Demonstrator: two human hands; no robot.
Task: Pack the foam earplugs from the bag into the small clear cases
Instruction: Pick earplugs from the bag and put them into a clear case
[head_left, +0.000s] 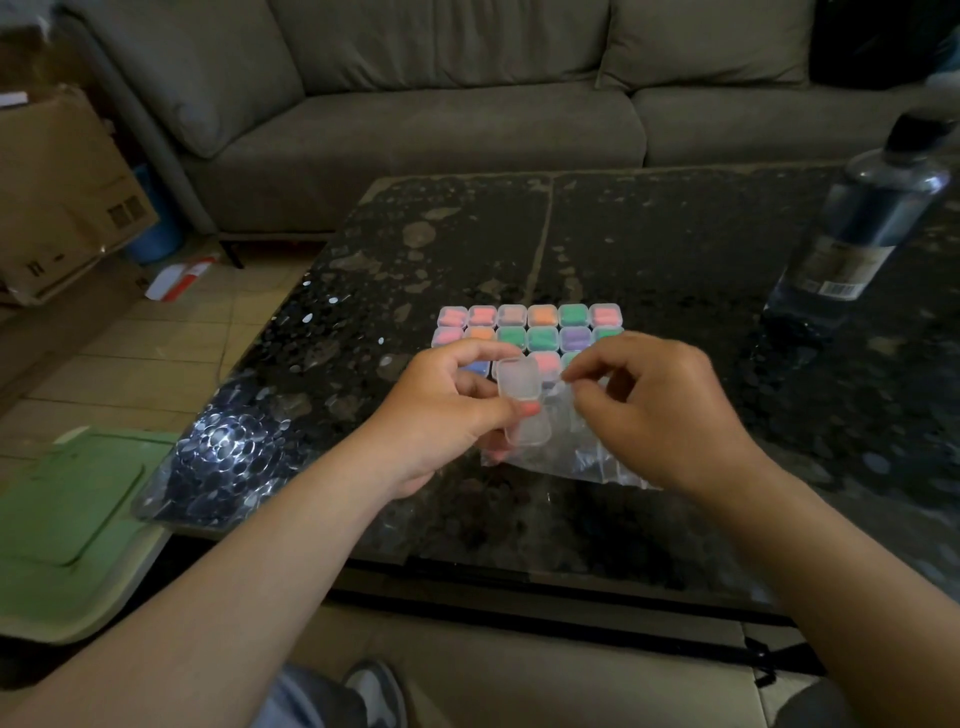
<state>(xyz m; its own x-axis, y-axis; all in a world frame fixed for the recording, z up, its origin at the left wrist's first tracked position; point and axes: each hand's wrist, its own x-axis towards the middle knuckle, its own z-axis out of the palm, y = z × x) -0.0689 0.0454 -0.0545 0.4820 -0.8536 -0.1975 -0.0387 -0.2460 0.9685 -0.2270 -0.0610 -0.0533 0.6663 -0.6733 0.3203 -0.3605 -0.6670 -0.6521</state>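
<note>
Step in hand: filling open clear case (521, 400), frame centre, pinched in your left hand (448, 410). Right hand (655, 410) fingers narrow; contents indiscernible. Bag (582, 452) beneath; filled cases (527, 327) above on tabletop (675, 234). Next: seat earplug, snap lid.

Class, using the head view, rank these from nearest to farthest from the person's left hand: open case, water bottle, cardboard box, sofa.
From the left hand:
1. Open case, held in its fingers.
2. Cardboard box, far left on the floor.
3. Water bottle, far right on the table.
The sofa lies behind the table, too close to call against the box.
</note>
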